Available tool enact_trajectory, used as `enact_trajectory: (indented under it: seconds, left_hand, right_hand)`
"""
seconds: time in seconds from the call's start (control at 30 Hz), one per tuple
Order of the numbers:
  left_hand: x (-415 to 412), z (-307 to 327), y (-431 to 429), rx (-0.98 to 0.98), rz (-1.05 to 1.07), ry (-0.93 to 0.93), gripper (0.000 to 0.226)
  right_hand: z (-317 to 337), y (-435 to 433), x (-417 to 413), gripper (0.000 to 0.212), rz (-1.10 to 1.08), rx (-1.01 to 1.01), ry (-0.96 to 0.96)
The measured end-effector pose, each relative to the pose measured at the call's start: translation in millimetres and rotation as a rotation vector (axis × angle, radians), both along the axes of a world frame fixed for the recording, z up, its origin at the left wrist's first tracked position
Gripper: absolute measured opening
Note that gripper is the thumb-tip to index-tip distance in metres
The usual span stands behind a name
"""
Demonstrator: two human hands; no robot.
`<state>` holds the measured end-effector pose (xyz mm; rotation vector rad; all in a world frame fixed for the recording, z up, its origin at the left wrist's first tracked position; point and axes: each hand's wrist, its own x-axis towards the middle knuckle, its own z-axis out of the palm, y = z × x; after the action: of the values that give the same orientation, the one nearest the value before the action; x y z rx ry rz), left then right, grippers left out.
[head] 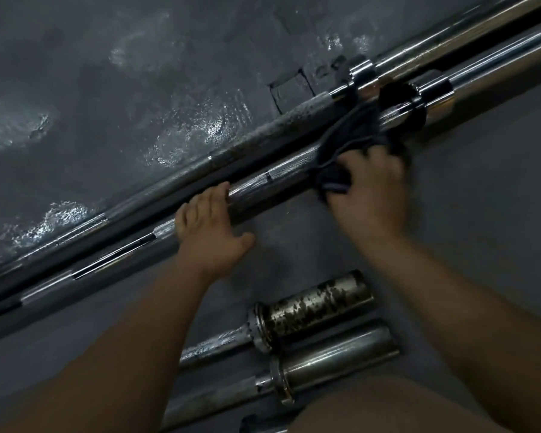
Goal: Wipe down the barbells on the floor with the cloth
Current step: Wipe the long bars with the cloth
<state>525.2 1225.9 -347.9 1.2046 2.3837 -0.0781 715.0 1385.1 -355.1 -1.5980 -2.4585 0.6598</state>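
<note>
Black cloth (345,142) on barbell (253,182), right hand (372,189) grip clamping it, left hand (210,226) curled over bar

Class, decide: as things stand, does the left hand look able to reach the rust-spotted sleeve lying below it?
Probably yes. The left hand only curls over the barbell shaft, and nothing but bare floor lies between it and the rust-spotted sleeve.
</note>
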Motion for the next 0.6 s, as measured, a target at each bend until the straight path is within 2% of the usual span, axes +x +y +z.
enact_trajectory:
  seconds: [0.07, 0.1, 0.13, 0.2, 0.27, 0.3, 0.33, 0.4, 0.47, 0.5, 0.53, 0.6]
  left_hand:
    - [-6, 4, 1, 0.027, 0.004, -0.015, 0.106]
    - [-6, 5, 0, 0.029, 0.002, -0.023, 0.106]
    - [-5, 6, -2, 0.022, -0.001, -0.030, 0.106]
    - [4, 5, -6, 0.015, 0.006, -0.032, 0.105]
    - [18, 6, -10, -0.001, 0.026, -0.033, 0.105]
    - [24, 8, -12, -0.006, 0.038, -0.036, 0.105]
    - [29, 11, -14, -0.008, 0.045, -0.041, 0.105]
    - [35, 17, -20, 0.024, 0.047, -0.057, 0.102]
    - [38, 22, -29, 0.093, 0.059, -0.101, 0.091]
    - [38, 25, -32, 0.128, 0.061, -0.115, 0.080]
    - [38, 28, -33, 0.157, 0.067, -0.112, 0.071]
    - [37, 30, -32, 0.183, 0.092, -0.090, 0.068]
  right_hand:
    - [5, -26, -19, 0.038, 0.289, -0.125, 0.120]
    - [11, -26, -19, 0.040, 0.365, -0.162, 0.201]
    - [16, -17, -16, 0.040, 0.343, -0.140, 0.285]
    - [21, 15, -7, 0.040, 0.083, -0.021, 0.391]
    - [22, 38, -2, 0.042, -0.194, -0.013, 0.341]
    - [21, 37, -6, 0.045, -0.254, -0.028, 0.264]
    - [20, 26, -12, 0.046, -0.234, -0.019, 0.175]
    - [22, -15, -24, 0.045, 0.022, -0.056, 0.108]
    - [27, -53, -26, 0.042, 0.369, -0.289, 0.181]
    - [31, -58, -20, 0.041, 0.458, -0.375, 0.225]
    - [33, -52, -14, 0.040, 0.436, -0.366, 0.288]
    - [32, -23, 3, 0.038, 0.190, -0.173, 0.359]
